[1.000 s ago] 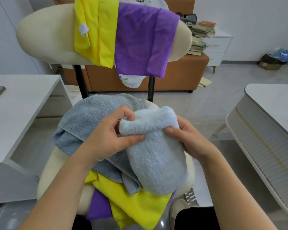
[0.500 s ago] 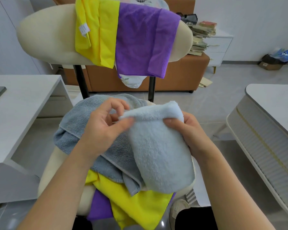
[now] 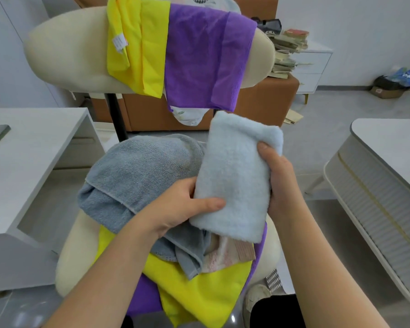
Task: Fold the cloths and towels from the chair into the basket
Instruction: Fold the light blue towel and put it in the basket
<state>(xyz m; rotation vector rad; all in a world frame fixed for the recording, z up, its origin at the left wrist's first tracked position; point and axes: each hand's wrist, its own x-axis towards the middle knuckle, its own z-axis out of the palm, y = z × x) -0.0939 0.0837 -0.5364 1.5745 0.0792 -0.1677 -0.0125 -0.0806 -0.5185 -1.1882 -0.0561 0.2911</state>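
Note:
A folded light blue towel (image 3: 234,176) is held above the cream chair (image 3: 78,247). My left hand (image 3: 178,207) grips its lower left edge, thumb across the front. My right hand (image 3: 278,176) grips its right side near the top corner. Under it on the seat lie a grey towel (image 3: 137,171), a yellow cloth (image 3: 199,294), a purple cloth (image 3: 145,297) and a pale pink cloth (image 3: 227,254). Over the chair back hang a yellow cloth (image 3: 140,48) and a purple cloth (image 3: 204,58). No basket is in view.
A white desk (image 3: 29,157) stands at the left. A white ribbed table (image 3: 384,176) stands at the right. Behind the chair are an orange sofa (image 3: 260,100), a stack of books (image 3: 287,53) and a white drawer unit (image 3: 315,65).
The light blue towel has been lifted and shifted right. My left hand slid from its top edge down to its lower left edge. My right hand rose with it.

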